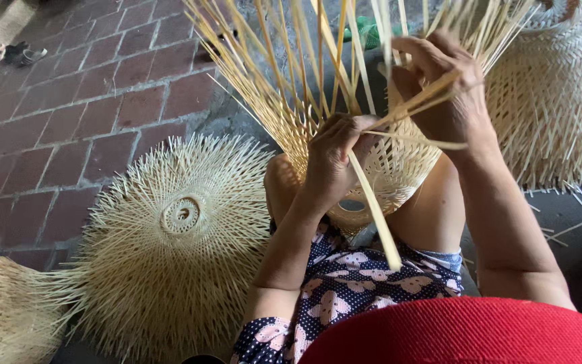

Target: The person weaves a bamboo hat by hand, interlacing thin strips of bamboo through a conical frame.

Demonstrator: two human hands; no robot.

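My left hand (pixel 331 158) sits at the centre of my view, its fingers curled tight around a flat bamboo strip (pixel 375 212) that slants down toward 5 o'clock over my lap. My right hand (pixel 442 84), up at 1 o'clock, has its fingers closed on a few thin splints (pixel 415 104) that cross toward the left hand. Both hands press against the half-woven basket (pixel 385 175) held between my knees, its loose stakes fanning up toward 12 o'clock. A finished round woven piece (pixel 176 236) lies on the brick floor (pixel 69 121) at 8 o'clock, and another woven piece (pixel 560 101) stands at 2 o'clock.
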